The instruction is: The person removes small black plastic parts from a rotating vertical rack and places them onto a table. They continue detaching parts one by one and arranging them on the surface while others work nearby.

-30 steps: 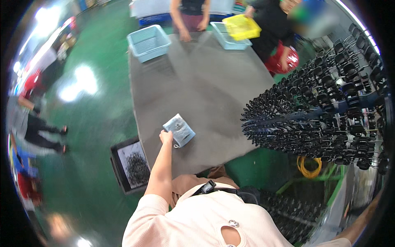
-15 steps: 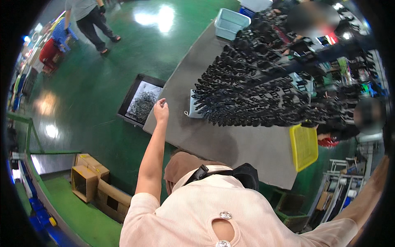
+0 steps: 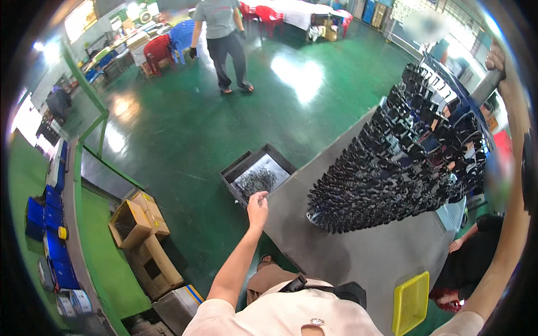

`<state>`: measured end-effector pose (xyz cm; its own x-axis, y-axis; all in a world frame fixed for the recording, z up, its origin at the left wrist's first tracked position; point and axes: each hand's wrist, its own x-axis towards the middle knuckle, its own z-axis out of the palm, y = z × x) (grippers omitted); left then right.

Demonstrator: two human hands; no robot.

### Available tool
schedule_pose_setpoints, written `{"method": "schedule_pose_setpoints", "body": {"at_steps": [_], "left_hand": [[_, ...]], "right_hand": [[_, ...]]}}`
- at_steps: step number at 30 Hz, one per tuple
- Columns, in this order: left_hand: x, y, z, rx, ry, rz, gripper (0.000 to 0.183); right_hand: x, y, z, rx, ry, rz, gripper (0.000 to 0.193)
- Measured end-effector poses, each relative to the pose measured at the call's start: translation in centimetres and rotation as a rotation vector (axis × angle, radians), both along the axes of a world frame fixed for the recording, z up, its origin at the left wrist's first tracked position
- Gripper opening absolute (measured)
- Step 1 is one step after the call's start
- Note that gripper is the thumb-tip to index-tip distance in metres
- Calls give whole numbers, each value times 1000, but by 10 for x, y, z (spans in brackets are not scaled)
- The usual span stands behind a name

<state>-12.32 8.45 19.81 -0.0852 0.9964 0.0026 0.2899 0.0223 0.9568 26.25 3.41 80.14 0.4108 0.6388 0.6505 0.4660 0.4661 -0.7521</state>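
Note:
My left hand (image 3: 258, 208) hangs in the air at the near left corner of the grey table (image 3: 291, 238). Its fingers are slightly bent and apart, with nothing in them. Just beyond it, on the floor, is a black tray (image 3: 227, 175) with a heap of small dark wiry pieces (image 3: 258, 180) on a white sheet. My right hand (image 3: 494, 59) is raised at the far right, its fingers closed around a grey bar (image 3: 486, 87). Next to that bar, dense rows of small black clip-like parts (image 3: 386, 173) spread above the table; how they are held up is partly hidden.
A yellow basket (image 3: 411, 305) sits at the table's near right edge. Beside it a co-worker in black (image 3: 482, 246) rests a hand at the table. Cardboard boxes (image 3: 137, 218) stand at left on the floor. Further off, a person in grey (image 3: 221, 33) stands near chairs.
The view has tilted up and turned, showing more of the room. My right hand has come into view on the bar. The black rows appear steeper; my left hand stays near the tray.

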Motion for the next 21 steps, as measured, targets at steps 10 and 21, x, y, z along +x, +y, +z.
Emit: {"method": "schedule_pose_setpoints", "body": {"at_steps": [10,21], "left_hand": [[30,5,327,1174,-232,-253,28],[154,-54,512,1542,652,-1187,70]], "right_hand": [[-28,28,-2,-119,237,160,22],[-43,13,-5,-180,128,483,23]]}}
